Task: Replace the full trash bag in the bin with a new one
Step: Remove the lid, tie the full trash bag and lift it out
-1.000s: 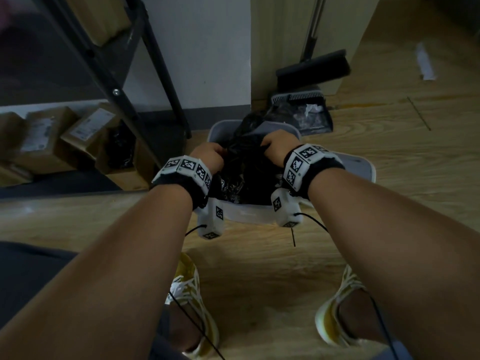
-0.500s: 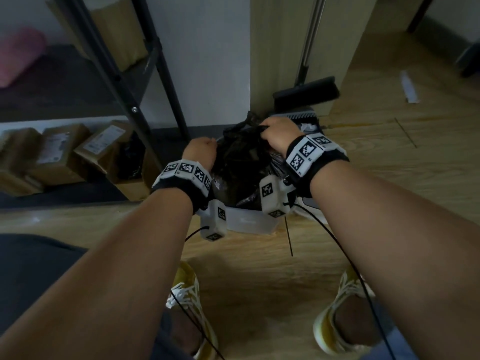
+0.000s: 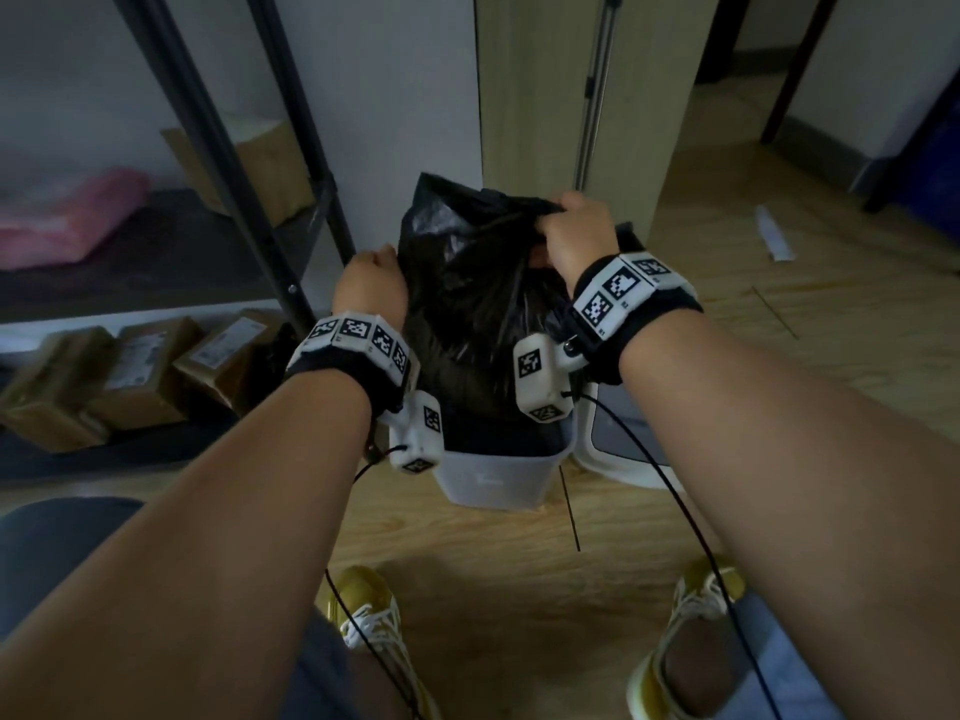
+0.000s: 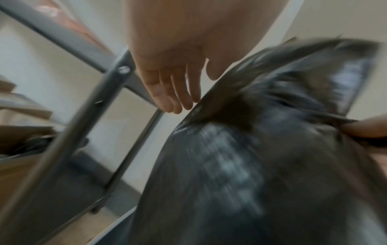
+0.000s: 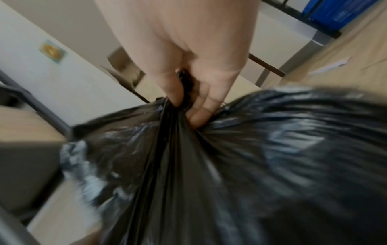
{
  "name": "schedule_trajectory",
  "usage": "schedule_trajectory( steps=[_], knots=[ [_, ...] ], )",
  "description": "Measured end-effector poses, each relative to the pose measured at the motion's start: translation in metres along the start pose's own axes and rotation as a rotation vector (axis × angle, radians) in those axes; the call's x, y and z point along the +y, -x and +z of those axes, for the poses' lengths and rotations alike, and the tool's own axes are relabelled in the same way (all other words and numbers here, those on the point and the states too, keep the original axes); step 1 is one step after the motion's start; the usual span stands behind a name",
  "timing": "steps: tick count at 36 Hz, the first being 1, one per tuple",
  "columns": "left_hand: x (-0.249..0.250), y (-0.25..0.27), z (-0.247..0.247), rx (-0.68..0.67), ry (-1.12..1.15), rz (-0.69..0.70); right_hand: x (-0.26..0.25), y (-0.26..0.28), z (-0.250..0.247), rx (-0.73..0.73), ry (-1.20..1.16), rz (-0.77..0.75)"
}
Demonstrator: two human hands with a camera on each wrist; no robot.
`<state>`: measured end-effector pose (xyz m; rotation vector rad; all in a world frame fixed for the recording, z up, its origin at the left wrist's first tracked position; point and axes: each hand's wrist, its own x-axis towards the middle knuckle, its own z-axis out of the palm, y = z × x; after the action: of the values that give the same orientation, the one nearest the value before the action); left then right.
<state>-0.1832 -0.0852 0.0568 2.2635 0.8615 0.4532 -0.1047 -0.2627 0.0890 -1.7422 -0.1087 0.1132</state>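
A full black trash bag (image 3: 467, 314) stands partly raised out of the pale grey bin (image 3: 493, 480) on the wooden floor. My right hand (image 3: 576, 231) grips the bag's gathered top from above. In the right wrist view the fingers (image 5: 201, 106) pinch the bunched plastic of the bag (image 5: 230, 165). My left hand (image 3: 371, 283) is at the bag's left side. In the left wrist view its fingers (image 4: 178, 99) hang relaxed and just touch the edge of the bag (image 4: 230, 165) without holding it. The bag's lower part is hidden inside the bin.
The bin's lid (image 3: 618, 444) lies on the floor right of the bin. A black metal rack (image 3: 291, 283) with cardboard boxes (image 3: 140, 376) stands at the left. A wooden panel (image 3: 530, 96) and a broom handle (image 3: 592, 96) are behind the bin. My yellow shoes (image 3: 374, 615) are in front of it.
My right hand has pulled the bag's top upward, and the bag has risen out of the bin. The left hand has moved up beside it. The head view has tilted up.
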Motion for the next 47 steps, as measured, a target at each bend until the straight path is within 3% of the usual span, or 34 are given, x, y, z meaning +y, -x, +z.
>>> schedule_trajectory(
  steps=[3, 6, 16, 23, 33, 47],
  knots=[
    [0.021, -0.003, -0.002, -0.002, 0.190, 0.007, -0.015, -0.008, -0.009, 0.024, -0.118, -0.036],
    [0.047, -0.006, 0.002, -0.092, 0.292, 0.017, -0.026, -0.020, -0.019, 0.075, -0.180, -0.063],
    [0.123, -0.007, 0.033, -0.465, 0.200, 0.265, -0.029, -0.072, -0.060, 0.261, -0.032, -0.128],
    [0.156, -0.039, 0.085, -0.601, 0.083, 0.362, 0.006, -0.123, -0.087, 0.330, 0.098, -0.157],
    [0.156, -0.088, 0.178, -0.709, 0.012, 0.300, 0.079, -0.191, -0.101, 0.292, 0.212, -0.050],
    [0.124, -0.157, 0.271, -0.800, -0.061, 0.202, 0.165, -0.278, -0.071, 0.132, 0.332, 0.102]
  ],
)
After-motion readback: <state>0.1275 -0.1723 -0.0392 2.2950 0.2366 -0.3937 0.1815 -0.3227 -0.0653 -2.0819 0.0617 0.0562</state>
